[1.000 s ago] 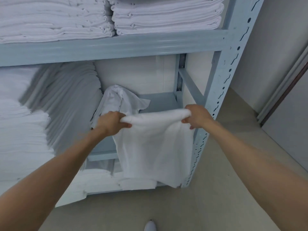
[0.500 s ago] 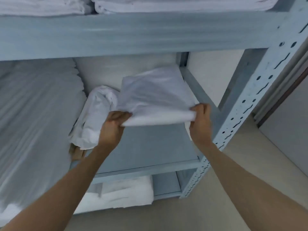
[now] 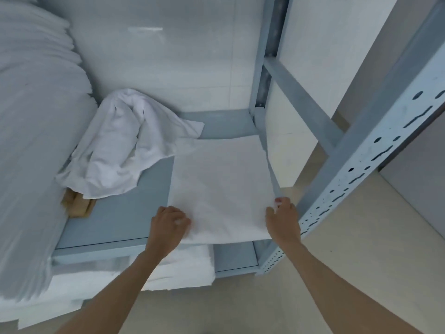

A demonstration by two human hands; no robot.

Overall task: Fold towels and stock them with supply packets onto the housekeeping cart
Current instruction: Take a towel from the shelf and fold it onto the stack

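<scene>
A white towel (image 3: pixel 221 186) lies spread flat on the right part of the grey-blue shelf (image 3: pixel 115 220), its near edge hanging slightly over the shelf front. My left hand (image 3: pixel 168 225) grips the towel's near left corner with curled fingers. My right hand (image 3: pixel 283 220) pinches the near right corner beside the perforated upright. A crumpled white towel (image 3: pixel 125 143) sits heaped at the back left of the same shelf.
A tall stack of folded white linen (image 3: pixel 36 131) fills the shelf's left side. A small tan object (image 3: pixel 77 204) pokes out under the crumpled towel. Folded towels (image 3: pixel 183 268) lie on the shelf below. The perforated metal upright (image 3: pixel 356 169) stands at right, with beige floor (image 3: pixel 337 273) beyond.
The towel hung from both hands in front of the rack, was swung up over the shelf, and now lies flat on it. Both hands have come down to the shelf's front edge.
</scene>
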